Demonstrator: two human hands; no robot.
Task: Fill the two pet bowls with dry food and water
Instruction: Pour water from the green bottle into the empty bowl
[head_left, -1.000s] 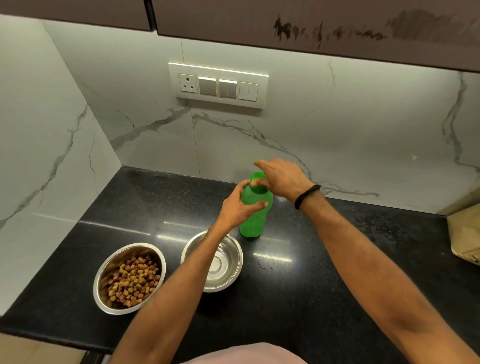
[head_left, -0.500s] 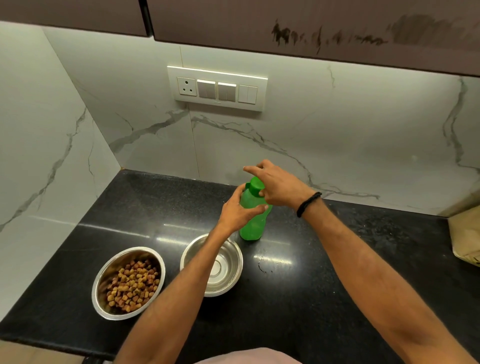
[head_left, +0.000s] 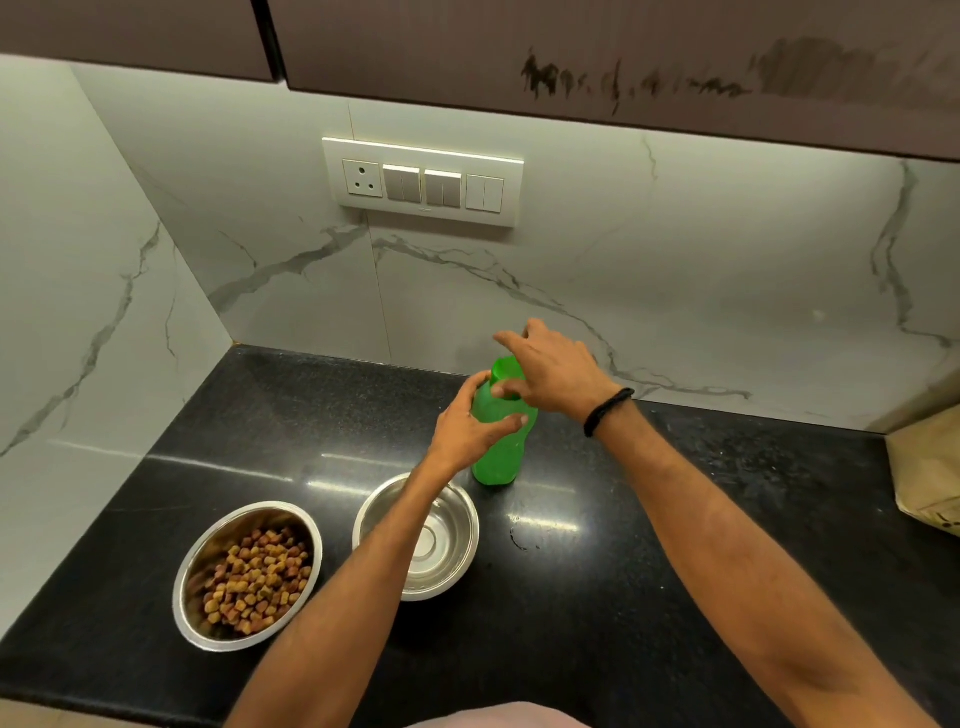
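Observation:
A green plastic bottle (head_left: 501, 457) stands upright on the black counter (head_left: 649, 597), behind two steel bowls. My left hand (head_left: 470, 428) grips the bottle's upper body. My right hand (head_left: 550, 366) sits on top of it, thumb and fingers pinching the green cap (head_left: 503, 370). The left steel bowl (head_left: 208, 618) holds brown dry kibble. The right steel bowl (head_left: 457, 551) has no food in it and is partly hidden by my left forearm; I cannot tell whether water is in it.
A brown paper bag (head_left: 927, 478) stands at the counter's right edge. A switch panel (head_left: 423, 182) is on the marble wall, under dark cabinets (head_left: 571, 57). Marble walls close the counter at the left and back.
My right hand's fingers have shifted round the cap, thumb now at its front. The bottle and the bowls stay where they were.

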